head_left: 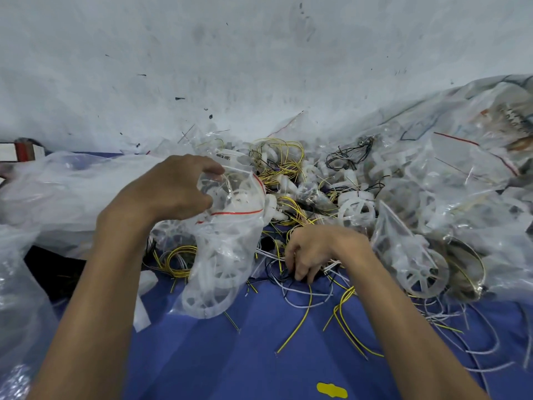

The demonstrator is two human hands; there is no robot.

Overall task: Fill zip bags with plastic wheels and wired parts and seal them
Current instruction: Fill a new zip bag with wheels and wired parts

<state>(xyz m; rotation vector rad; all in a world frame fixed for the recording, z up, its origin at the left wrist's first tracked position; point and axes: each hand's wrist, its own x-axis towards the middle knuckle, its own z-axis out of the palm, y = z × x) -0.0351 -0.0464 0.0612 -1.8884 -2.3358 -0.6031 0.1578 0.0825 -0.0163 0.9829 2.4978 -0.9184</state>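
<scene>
Just left of the middle of the frame, the left hand (173, 189) grips the mouth of a clear zip bag (222, 255), thumb and curled fingers pinching the plastic beside the red zip strip. The bag hangs with its long axis running roughly top to bottom. Its open mouth is at the upper end, facing up and to the right, and its rounded bottom rests low on the blue cloth (259, 356). White plastic wheels (207, 298) fill its lower part.

Right of centre, the right hand (317, 252) is palm down on the cloth, its fingers curled around a bunch of thin wires (305, 301) — white, black and yellow strands that trail toward the lower right.

Beyond both hands, in the middle of the frame, lies a heap (317, 192) of loose wheels and wired parts. Filled bags (418, 255) are piled along the right side.
</scene>
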